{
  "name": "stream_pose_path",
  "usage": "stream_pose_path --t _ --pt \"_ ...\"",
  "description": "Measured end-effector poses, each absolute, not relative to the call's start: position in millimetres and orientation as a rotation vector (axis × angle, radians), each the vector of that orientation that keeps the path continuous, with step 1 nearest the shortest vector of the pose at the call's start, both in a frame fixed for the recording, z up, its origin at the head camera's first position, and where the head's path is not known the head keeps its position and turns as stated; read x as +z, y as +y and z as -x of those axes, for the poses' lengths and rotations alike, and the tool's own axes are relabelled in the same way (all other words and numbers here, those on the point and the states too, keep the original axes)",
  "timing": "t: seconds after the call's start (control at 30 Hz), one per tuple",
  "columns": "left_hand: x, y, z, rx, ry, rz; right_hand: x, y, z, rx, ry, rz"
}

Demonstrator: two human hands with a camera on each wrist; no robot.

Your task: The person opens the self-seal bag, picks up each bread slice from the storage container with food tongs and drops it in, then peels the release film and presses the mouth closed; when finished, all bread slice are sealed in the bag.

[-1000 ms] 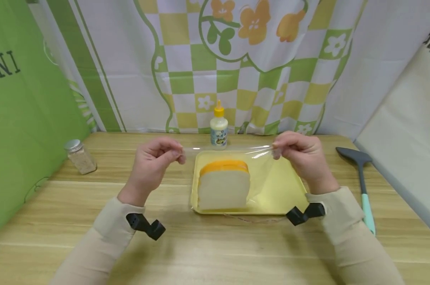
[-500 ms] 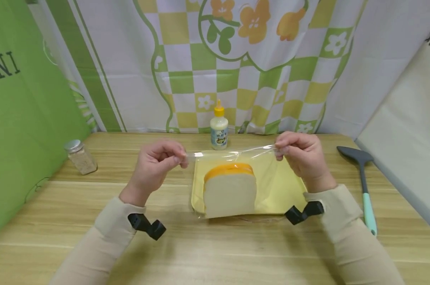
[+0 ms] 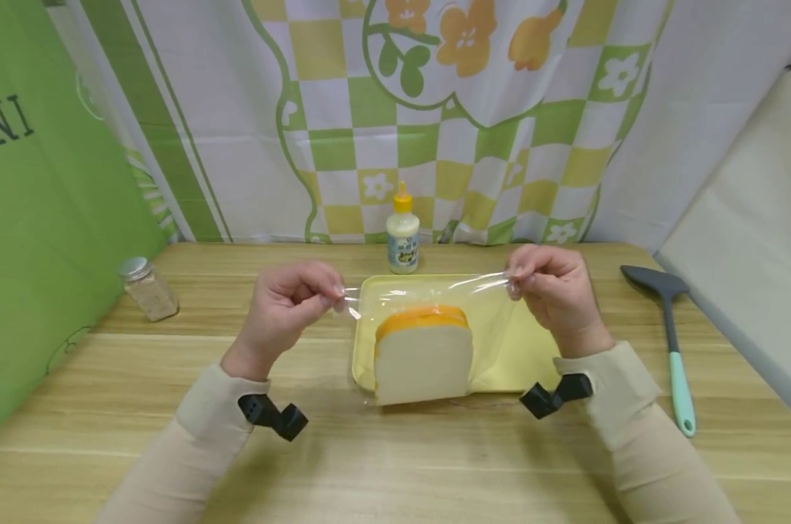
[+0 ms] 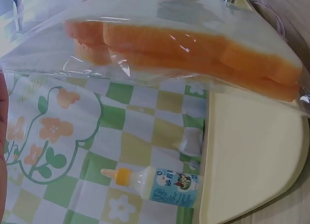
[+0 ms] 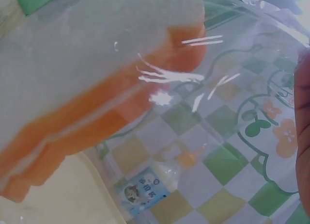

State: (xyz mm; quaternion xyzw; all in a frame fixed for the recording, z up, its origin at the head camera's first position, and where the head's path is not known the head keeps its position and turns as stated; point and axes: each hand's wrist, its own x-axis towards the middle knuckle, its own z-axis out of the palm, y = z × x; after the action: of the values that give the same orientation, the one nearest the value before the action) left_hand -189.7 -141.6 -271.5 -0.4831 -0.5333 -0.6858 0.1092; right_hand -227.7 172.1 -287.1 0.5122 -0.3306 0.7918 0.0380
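Bread slices [image 3: 424,362], white with orange crust, stand upright inside a clear plastic bag [image 3: 493,320] over the front of a yellow tray [image 3: 526,356]. My left hand [image 3: 290,309] pinches the bag's upper left corner between thumb and fingers. At the upper right corner, my right hand [image 3: 555,295] pinches the plastic too, and the top edge stretches between them. In the left wrist view the crusts of the bread [image 4: 184,49] show through the film. Only a sliver of each hand appears in its wrist view.
Behind the tray stands a squeeze bottle [image 3: 403,236] with a yellow cap. A glass jar [image 3: 148,289] with a silver lid is at the left. A dark spatula [image 3: 672,342] with a mint handle lies at the right. A patterned curtain [image 3: 395,131] hangs behind the table.
The bagged bread has shifted slightly right and toward the front, its lower edge now past the tray's front rim. Both hands keep their pinch; the left has moved slightly right and down.
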Motion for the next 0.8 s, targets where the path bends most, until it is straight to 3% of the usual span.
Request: stream_pose_path --t 0.3,0.6,0.8 --pt "-266 -141 187 -2.029 -1.544 1.464 -284 171 225 2.461 -0.998 -1.559" --pt "-262 -142 184 -1.965 -1.716 1.307 -281 175 222 2.331 -1.218 -1.468" --pt "-260 -145 185 -1.797 -1.770 1.423 -278 186 218 2.196 -1.449 -1.413"
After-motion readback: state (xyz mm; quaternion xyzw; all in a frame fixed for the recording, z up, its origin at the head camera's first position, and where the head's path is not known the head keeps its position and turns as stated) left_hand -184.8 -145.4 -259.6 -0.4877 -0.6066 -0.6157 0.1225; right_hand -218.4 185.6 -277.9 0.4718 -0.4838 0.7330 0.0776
